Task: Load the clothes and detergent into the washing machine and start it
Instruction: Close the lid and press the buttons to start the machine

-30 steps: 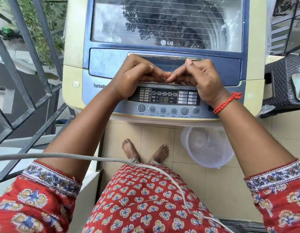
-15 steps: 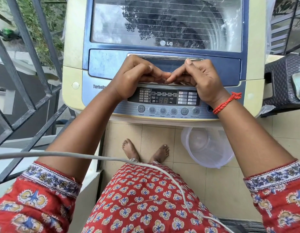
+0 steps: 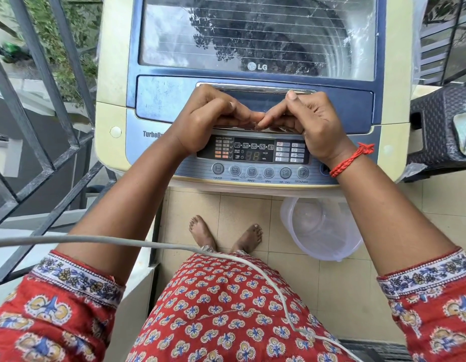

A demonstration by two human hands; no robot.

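Left hand: fingers curled under lid front edge.
Right hand: same, fingertips touching.
Right side: stool close beside washing machine.

A tiled floor carries the washing machine and a clear plastic tub.

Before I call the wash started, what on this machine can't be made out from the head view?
- Drum contents: glare and tree reflections on the lid window hide the clothes.
- Display digits: dim and too small to read surely.
- Start button: right wrist covers that end of the button row.
- Fingers of left hand and right hand: curled at the lid's front edge; grip unclear.
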